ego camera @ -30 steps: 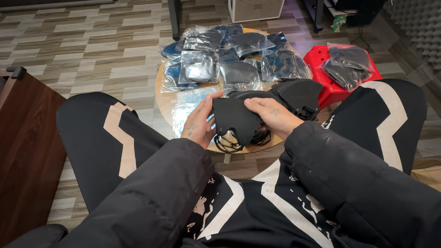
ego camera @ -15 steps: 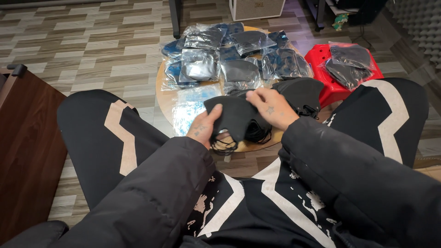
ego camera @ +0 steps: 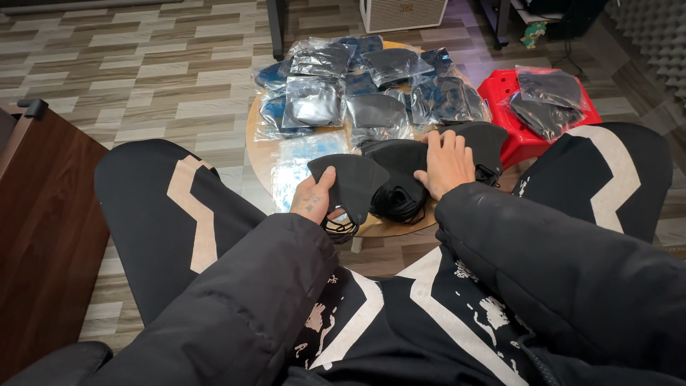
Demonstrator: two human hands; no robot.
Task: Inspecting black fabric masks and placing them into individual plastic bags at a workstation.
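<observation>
**Sorting black masks at a low round table**

Sitting over a round wooden table [ego camera: 259, 146], the person works among black face masks. Clear bagged masks [ego camera: 314, 100] crowd the table's far half, from ten to two o'clock. A red stool [ego camera: 504, 89] stands at three o'clock, carrying two more bags. A pile of loose masks [ego camera: 400, 175] lies at the near edge, around five o'clock. The right hand [ego camera: 444, 163] rests flat on that pile, fingers spread, gripping nothing. The left hand [ego camera: 314, 198] pinches a single black mask [ego camera: 354, 182] at six o'clock; its long axis runs nine to three, its folded ridge pointing toward twelve, ear loops dangling below.
</observation>
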